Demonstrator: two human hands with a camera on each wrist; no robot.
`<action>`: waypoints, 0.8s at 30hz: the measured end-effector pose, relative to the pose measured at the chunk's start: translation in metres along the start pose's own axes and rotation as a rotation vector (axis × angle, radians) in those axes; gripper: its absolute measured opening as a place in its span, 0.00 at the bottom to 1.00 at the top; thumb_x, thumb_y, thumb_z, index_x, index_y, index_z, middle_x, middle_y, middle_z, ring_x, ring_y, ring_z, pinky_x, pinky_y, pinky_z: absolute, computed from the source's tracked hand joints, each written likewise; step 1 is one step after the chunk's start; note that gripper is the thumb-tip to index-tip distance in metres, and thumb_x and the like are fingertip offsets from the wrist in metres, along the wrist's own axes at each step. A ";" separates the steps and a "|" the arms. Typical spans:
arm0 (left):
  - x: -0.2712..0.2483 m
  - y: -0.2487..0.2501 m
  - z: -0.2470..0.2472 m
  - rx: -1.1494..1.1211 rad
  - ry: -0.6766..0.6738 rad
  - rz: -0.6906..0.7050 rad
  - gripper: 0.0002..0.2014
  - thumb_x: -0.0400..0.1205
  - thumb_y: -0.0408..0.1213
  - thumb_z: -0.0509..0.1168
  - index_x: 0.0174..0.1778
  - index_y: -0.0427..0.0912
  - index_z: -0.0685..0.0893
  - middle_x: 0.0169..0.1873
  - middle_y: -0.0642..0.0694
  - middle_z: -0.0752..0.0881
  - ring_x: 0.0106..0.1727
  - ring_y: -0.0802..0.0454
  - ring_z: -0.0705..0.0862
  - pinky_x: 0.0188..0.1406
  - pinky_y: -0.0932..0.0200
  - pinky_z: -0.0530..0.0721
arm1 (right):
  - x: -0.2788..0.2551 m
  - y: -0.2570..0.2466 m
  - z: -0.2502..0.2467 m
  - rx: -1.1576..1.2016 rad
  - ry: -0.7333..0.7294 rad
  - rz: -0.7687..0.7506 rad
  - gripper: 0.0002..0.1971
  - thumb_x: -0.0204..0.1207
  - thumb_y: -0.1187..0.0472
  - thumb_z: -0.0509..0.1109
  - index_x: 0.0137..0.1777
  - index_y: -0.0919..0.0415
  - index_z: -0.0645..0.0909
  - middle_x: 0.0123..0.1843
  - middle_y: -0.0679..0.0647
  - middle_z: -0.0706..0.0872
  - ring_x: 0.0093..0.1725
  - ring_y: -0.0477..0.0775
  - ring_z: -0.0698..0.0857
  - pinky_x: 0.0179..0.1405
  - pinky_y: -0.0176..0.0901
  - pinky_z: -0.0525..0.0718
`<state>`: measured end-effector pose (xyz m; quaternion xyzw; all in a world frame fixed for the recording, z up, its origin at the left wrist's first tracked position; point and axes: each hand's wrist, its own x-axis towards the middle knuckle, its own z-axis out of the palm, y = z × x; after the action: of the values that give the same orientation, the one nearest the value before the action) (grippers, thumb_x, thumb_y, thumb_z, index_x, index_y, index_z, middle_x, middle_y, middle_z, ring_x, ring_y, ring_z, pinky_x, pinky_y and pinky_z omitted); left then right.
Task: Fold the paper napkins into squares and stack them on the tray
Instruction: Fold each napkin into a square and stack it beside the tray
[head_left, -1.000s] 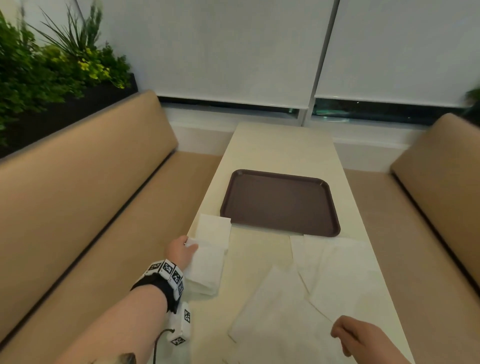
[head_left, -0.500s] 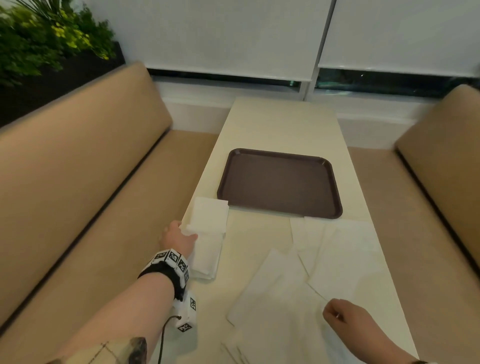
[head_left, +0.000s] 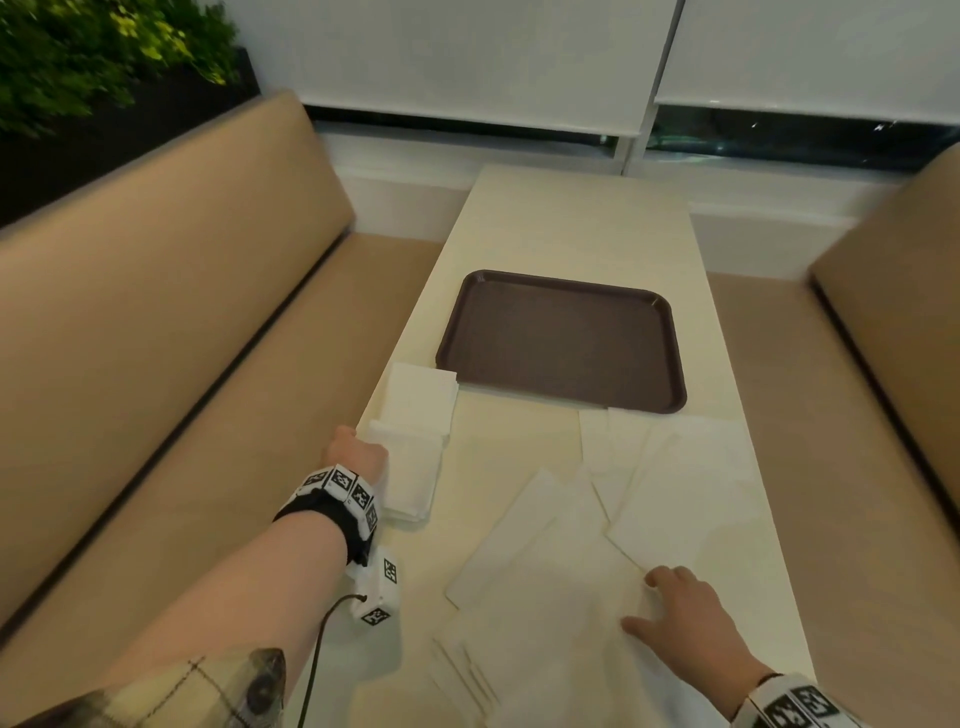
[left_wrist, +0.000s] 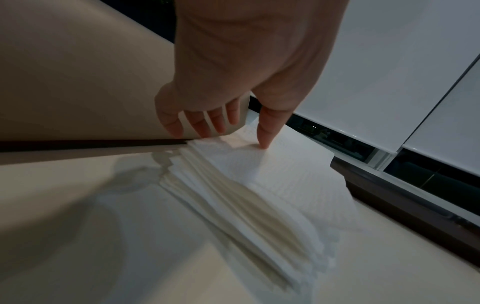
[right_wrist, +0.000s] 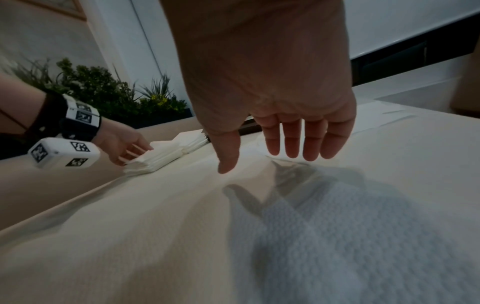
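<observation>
Nearest the viewer, well short of the tray (head_left: 561, 340), the right hand (head_left: 685, 613) lies over the loose unfolded napkins (head_left: 545, 561) that fan across the table (head_left: 571, 218) on the tray's near right side; its fingers (right_wrist: 292, 142) are straight and spread, holding nothing, and from the right wrist view they seem to hover just above the paper, though contact is hard to judge. Further out, off the tray's near left corner, the left hand (head_left: 358, 452) sits at the outer edge of the stack of folded napkins (head_left: 415, 457), thumb (left_wrist: 267, 131) pressing down on the top sheet and the other fingers reaching down beside the stack's far edge, so the hand brackets the pile more than it grips it. That stack runs long towards the tray, its far end just beside the tray's rim, and the tray holds no napkins. The left hand is clearly the nearer one, and the carry is probably a short one forward and to the right
</observation>
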<state>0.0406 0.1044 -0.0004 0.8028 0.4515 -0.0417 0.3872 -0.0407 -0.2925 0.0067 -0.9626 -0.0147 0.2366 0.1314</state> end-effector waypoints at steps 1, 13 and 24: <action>0.000 0.000 -0.003 -0.013 0.002 -0.001 0.27 0.76 0.33 0.64 0.73 0.41 0.71 0.67 0.36 0.78 0.62 0.35 0.81 0.59 0.49 0.81 | -0.002 -0.001 0.001 -0.008 -0.020 0.010 0.32 0.68 0.36 0.71 0.68 0.51 0.69 0.62 0.46 0.73 0.62 0.51 0.75 0.57 0.44 0.79; -0.088 0.061 -0.020 0.157 0.128 0.530 0.22 0.78 0.45 0.69 0.68 0.49 0.76 0.71 0.46 0.74 0.75 0.43 0.65 0.72 0.44 0.65 | 0.002 -0.009 0.007 0.038 -0.094 0.077 0.23 0.62 0.53 0.78 0.50 0.52 0.67 0.50 0.49 0.78 0.52 0.55 0.81 0.51 0.50 0.83; -0.214 0.032 0.117 0.749 -0.818 0.816 0.30 0.75 0.53 0.73 0.68 0.41 0.78 0.62 0.44 0.82 0.61 0.45 0.80 0.56 0.57 0.76 | 0.000 0.023 -0.014 0.293 -0.045 -0.015 0.21 0.68 0.63 0.77 0.59 0.56 0.74 0.41 0.50 0.80 0.38 0.47 0.80 0.34 0.32 0.77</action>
<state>-0.0280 -0.1299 0.0256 0.9080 -0.1141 -0.3456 0.2074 -0.0351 -0.3182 0.0126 -0.9274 0.0098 0.2566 0.2721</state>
